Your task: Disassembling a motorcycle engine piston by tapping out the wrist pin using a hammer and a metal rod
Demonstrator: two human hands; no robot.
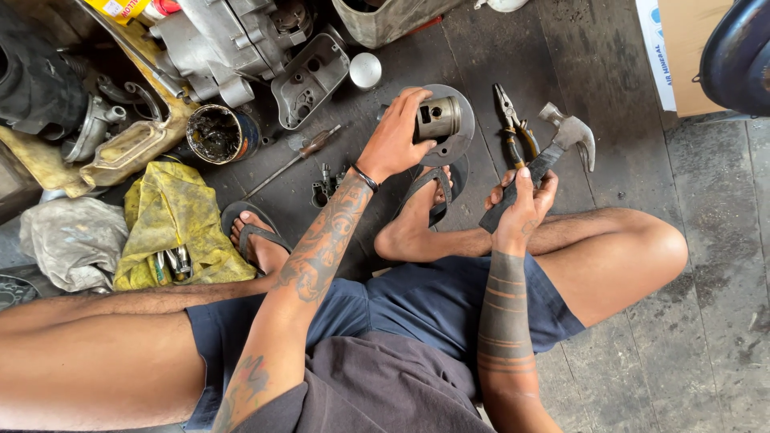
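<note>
While the left hand [395, 136] grasps a metal piston [439, 118] over a round grey plate [459, 144] on the floor, the right hand [523, 200] clenches a hammer [545, 160] handle beside pliers [513, 124].

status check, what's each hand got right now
Left hand gripping piston over round metal disc. Right hand holding claw hammer by handle. Pliers on floor between them.
</note>
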